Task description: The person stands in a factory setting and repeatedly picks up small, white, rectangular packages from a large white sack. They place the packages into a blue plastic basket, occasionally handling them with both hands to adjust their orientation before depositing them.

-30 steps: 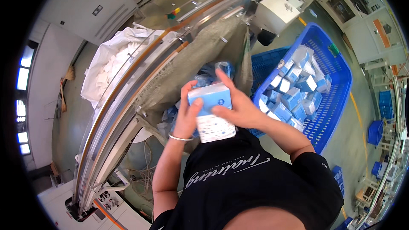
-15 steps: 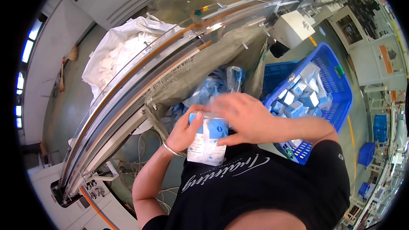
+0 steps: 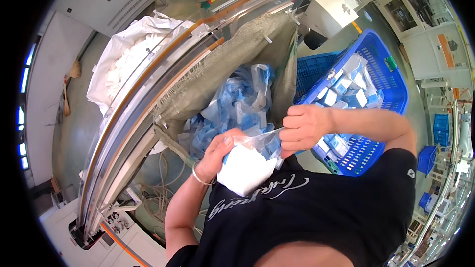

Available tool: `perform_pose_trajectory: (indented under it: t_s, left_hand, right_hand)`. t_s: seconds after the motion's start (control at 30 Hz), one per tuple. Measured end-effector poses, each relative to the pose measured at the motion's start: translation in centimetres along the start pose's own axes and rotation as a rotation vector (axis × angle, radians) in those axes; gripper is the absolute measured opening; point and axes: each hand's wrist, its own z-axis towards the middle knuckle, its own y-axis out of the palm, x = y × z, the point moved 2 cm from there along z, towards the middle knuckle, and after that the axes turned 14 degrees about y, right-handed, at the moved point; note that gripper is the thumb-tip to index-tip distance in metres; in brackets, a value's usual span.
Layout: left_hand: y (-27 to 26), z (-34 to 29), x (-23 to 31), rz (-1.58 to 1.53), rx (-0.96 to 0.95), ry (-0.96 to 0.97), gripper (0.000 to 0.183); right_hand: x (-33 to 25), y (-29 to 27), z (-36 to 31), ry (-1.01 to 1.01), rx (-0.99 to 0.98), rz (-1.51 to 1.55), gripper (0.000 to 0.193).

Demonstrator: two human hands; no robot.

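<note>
Close to my body, my left hand [image 3: 216, 156] is closed around one side of a soft-looking pack [image 3: 246, 169] whose bright white face is turned up. Clear plastic film [image 3: 264, 141] with some blue print stretches from this pack toward the right. My right hand [image 3: 306, 127] grips the far end of that film in a closed fist. Just beyond both hands, a sack [image 3: 217, 64] of woven grey-green cloth hangs with its mouth spread. Crumpled blue and clear plastic wrappers [image 3: 237, 101] lie inside it.
At the right stands a blue plastic basket [image 3: 393, 81] holding several blue-and-white packs [image 3: 354, 89]. Behind the sack runs a curved conveyor rail [image 3: 143, 89]. A white bag [image 3: 111, 64] of white material sits past the rail. Cables [image 3: 161, 183] lie on the floor at the lower left.
The pack has turned from its printed blue-and-white face to a plain white one. My right hand has moved right and down, drawing the clear film out; the whole view has shifted slightly.
</note>
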Motion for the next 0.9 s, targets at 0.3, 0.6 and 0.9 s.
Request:
perform_pose_trajectory:
  t_s: [0.3, 0.6, 0.9]
  left_hand:
    - [1.6, 5.2, 0.3, 1.041, 0.099, 0.402, 0.025]
    - [-5.7, 2.2, -8.8, 1.658, 0.236, 0.587, 0.033]
    - [-16.2, -8.8, -20.7, 1.562, -0.018, -0.369, 0.045]
  right_hand:
    - [0.1, 1.8, 0.1, 1.249, -0.469, 0.678, 0.084]
    - [17.7, -9.4, -12.3, 1.312, 1.114, 0.972, 0.044]
    - [33.2, -10.8, -28.2, 1.942, 0.903, 1.028, 0.075]
